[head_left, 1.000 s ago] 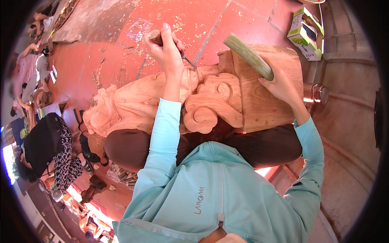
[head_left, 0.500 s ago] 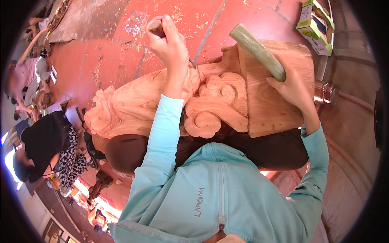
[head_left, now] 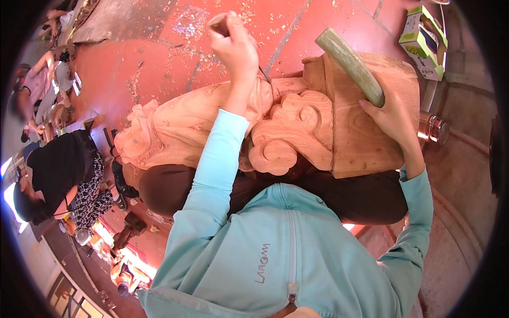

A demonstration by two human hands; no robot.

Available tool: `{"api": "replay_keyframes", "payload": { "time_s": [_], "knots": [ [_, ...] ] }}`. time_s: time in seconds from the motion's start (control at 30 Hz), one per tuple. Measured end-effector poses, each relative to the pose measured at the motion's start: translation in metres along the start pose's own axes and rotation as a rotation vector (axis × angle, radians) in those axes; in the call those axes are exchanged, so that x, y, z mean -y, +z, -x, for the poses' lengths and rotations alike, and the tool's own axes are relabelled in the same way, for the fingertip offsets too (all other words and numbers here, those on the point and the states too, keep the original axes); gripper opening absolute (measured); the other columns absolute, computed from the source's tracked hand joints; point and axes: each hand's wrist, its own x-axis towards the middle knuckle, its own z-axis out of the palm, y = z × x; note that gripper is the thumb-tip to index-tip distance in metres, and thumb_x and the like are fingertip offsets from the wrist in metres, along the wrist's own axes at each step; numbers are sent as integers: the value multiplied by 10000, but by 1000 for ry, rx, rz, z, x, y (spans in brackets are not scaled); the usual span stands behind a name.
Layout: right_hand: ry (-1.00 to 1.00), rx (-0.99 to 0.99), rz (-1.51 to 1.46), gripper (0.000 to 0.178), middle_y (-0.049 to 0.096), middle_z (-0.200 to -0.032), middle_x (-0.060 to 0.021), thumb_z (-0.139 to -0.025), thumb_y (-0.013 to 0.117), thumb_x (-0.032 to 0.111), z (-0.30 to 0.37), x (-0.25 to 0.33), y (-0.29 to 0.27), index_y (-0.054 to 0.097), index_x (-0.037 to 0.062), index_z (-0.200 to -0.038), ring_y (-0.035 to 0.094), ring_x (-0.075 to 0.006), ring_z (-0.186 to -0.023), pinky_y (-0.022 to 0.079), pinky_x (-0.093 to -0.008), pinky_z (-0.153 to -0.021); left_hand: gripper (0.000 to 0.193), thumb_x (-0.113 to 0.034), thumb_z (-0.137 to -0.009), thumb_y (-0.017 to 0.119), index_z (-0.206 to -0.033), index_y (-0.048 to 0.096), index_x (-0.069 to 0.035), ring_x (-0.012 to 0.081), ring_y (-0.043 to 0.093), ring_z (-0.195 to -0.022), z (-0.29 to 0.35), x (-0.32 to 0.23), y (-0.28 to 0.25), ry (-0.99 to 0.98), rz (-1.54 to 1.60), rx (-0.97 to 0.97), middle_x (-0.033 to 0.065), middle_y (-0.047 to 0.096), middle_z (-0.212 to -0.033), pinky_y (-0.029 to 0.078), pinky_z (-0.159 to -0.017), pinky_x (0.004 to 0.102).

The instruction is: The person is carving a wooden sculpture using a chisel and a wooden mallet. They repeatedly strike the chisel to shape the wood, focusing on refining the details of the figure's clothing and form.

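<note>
Across my lap lies a wooden carving point(head_left: 286, 151) with scrolls, carved folds and a thick block base. My left hand point(head_left: 237, 55) is wrapped round a chisel point(head_left: 218, 22). The butt of its wooden handle shows above my fist, and a thin dark shaft runs down to the carving; its tip is hidden. Over the base, my right hand point(head_left: 391, 116) grips the near end of a greenish round wooden club point(head_left: 350, 64), tilted toward the upper left and apart from the chisel.
Wood chips litter the red tiled floor point(head_left: 159, 69) beyond the carving. A green and white box point(head_left: 424, 42) stands at the far right, and a metal-capped cylinder point(head_left: 436, 130) is beside the base. People, one in black point(head_left: 63, 164), sit along the left.
The carving, the floor and both hands appear shifted slightly right in view. My hands keep their grips on the chisel and the club, with little other movement.
</note>
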Motion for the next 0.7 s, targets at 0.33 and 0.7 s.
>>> {"api": "replay_keyframes", "payload": {
  "time_s": [0.33,0.7],
  "knots": [
    [81,35,-99,603,615,-1136,-208,-760,676,60,-4,0,-1,460,69,-1322,576,-327,-1107,436,-381,-908,185,-246,-916,542,-916,455,-83,77,365,-412,-20,-10,-14,-132,246,-75,0,412,-591,301,-333,250],
    [107,13,-60,595,627,-1100,-203,-766,690,85,-6,5,-2,465,59,-1316,590,-327,-1073,436,-378,-901,166,-199,-941,532,-998,467,-58,80,381,-391,-5,-9,7,48,-25,124,16,436,-580,298,-333,244]
  ]
}}
